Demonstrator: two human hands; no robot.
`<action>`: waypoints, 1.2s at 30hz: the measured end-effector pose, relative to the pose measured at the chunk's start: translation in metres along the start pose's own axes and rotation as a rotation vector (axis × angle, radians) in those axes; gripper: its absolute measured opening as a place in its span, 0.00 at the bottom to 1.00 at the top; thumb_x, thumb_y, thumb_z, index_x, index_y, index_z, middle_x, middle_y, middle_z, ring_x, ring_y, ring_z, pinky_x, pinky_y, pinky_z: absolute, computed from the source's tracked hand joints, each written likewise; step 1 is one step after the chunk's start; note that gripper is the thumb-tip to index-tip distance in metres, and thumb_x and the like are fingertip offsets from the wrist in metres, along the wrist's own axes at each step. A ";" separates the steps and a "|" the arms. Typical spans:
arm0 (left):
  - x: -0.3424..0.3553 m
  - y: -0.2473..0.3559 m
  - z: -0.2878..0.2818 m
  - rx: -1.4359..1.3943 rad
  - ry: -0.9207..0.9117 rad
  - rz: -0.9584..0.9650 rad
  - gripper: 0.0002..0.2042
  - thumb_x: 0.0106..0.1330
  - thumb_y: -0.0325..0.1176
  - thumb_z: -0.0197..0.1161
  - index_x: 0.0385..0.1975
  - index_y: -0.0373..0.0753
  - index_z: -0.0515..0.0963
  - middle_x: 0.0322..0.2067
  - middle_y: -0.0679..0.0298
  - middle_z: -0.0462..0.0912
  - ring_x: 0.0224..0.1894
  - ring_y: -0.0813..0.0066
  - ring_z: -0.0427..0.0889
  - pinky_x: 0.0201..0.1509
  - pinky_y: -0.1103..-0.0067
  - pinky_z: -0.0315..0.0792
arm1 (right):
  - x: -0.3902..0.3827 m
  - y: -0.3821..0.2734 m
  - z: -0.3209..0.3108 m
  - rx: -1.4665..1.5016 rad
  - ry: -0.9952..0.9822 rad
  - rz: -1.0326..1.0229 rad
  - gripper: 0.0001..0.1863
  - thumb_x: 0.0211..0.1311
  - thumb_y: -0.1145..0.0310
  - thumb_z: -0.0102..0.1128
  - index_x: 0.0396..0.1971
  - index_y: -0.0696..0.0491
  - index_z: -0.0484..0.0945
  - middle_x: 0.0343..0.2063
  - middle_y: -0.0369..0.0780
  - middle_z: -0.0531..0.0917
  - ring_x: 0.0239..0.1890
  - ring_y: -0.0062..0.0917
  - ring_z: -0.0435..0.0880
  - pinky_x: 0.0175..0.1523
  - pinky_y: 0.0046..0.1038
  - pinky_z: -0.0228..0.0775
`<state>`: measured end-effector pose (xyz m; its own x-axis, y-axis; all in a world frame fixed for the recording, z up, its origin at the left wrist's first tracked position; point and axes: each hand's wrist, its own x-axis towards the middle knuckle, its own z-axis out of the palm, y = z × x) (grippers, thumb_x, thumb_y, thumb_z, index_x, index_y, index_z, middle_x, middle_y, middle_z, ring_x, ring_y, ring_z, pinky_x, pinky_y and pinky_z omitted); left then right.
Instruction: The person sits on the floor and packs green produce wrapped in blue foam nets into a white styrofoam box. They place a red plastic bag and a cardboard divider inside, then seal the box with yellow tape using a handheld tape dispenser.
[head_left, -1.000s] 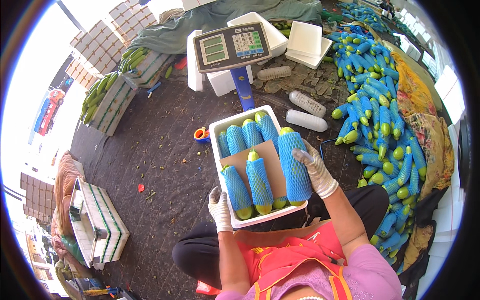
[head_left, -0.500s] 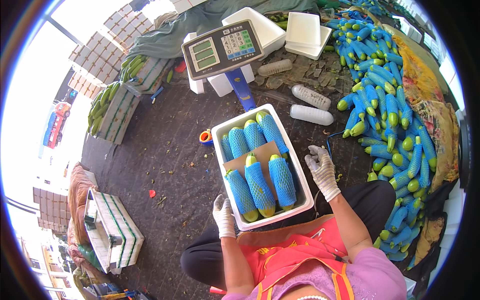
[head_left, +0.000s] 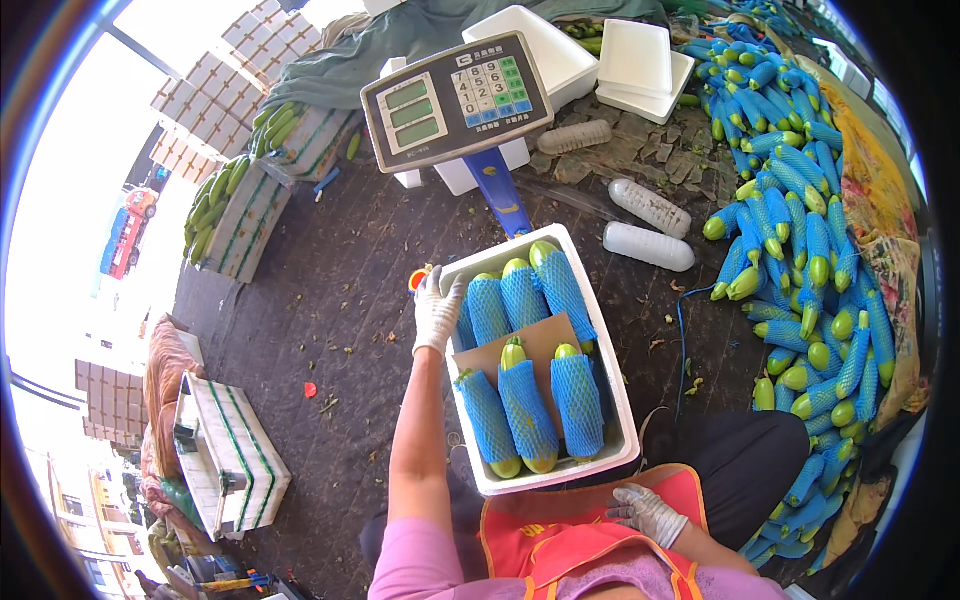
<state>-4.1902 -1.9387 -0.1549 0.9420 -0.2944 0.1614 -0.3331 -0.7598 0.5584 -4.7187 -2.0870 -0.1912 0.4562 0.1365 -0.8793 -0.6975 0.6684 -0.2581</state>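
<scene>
A white foam box (head_left: 628,425) sits in front of me, at the foot of the scale's blue post. Inside, several green zucchini (head_left: 527,413) in blue foam net sleeves lie in two rows, with a brown cardboard divider (head_left: 487,356) between the rows. My left hand (head_left: 437,310), in a white glove, grips the box's left rim near its far corner; some of its fingers are hard to make out. Low in my lap, my right hand (head_left: 648,513), in a striped glove, rests on the red apron (head_left: 570,510) with fingers stretched out, holding nothing.
Beyond the box stands a scale display (head_left: 458,100). Netted zucchini (head_left: 790,240) pile up along the right. Clear plastic sleeve rolls (head_left: 648,246) and empty foam boxes (head_left: 637,60) lie farther back. A roll of tape (head_left: 418,280) is beside my left hand; another foam box (head_left: 235,455) stands at left.
My left hand has moved up from the box's near left corner to its far left rim. My right hand has dropped from beside the box to my lap. The view has shifted slightly.
</scene>
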 end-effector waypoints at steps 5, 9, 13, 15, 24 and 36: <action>0.058 0.012 0.039 0.265 -0.149 0.036 0.29 0.67 0.62 0.58 0.55 0.43 0.81 0.54 0.54 0.82 0.62 0.52 0.74 0.68 0.56 0.63 | 0.021 -0.027 0.040 0.093 0.122 -0.309 0.23 0.67 0.55 0.67 0.52 0.55 0.73 0.43 0.40 0.83 0.34 0.28 0.88 0.32 0.29 0.83; 0.033 0.007 0.044 0.295 -0.166 0.084 0.22 0.67 0.57 0.60 0.41 0.43 0.84 0.44 0.55 0.85 0.53 0.52 0.79 0.59 0.59 0.70 | 0.026 -0.034 0.037 0.054 0.439 -0.382 0.15 0.67 0.62 0.68 0.39 0.59 0.77 0.27 0.39 0.84 0.22 0.25 0.87 0.22 0.22 0.79; 0.008 -0.010 0.009 0.483 -0.112 0.004 0.23 0.66 0.58 0.61 0.37 0.41 0.84 0.38 0.54 0.87 0.44 0.53 0.84 0.54 0.61 0.74 | 0.025 -0.085 0.008 -0.044 0.591 -0.495 0.13 0.64 0.65 0.70 0.39 0.59 0.80 0.28 0.36 0.83 0.26 0.16 0.78 0.24 0.22 0.75; -0.012 -0.026 -0.012 0.574 -0.149 -0.044 0.23 0.69 0.57 0.57 0.32 0.41 0.83 0.32 0.53 0.87 0.38 0.53 0.86 0.46 0.60 0.77 | 0.045 -0.119 -0.018 -0.248 0.692 -0.799 0.12 0.64 0.66 0.70 0.36 0.61 0.81 0.29 0.36 0.85 0.29 0.14 0.73 0.37 0.24 0.70; -0.125 -0.037 -0.095 0.491 -0.504 -0.439 0.23 0.72 0.49 0.46 0.42 0.41 0.88 0.38 0.52 0.89 0.44 0.54 0.89 0.50 0.64 0.80 | 0.138 -0.356 -0.073 -1.075 0.619 -0.962 0.26 0.65 0.49 0.64 0.42 0.61 0.86 0.34 0.49 0.89 0.33 0.33 0.84 0.45 0.35 0.74; -0.251 0.021 -0.207 -0.209 -0.393 -0.453 0.33 0.69 0.55 0.61 0.64 0.35 0.73 0.56 0.45 0.81 0.60 0.51 0.80 0.62 0.66 0.72 | 0.050 -0.389 0.067 -1.743 0.599 -1.241 0.27 0.69 0.68 0.59 0.66 0.59 0.70 0.67 0.53 0.71 0.71 0.43 0.68 0.74 0.36 0.59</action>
<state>-4.4254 -1.7603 -0.0151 0.8887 -0.1912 -0.4167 0.1476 -0.7412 0.6549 -4.3878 -2.2907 -0.1076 0.9916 -0.1142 0.0616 -0.0895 -0.9457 -0.3125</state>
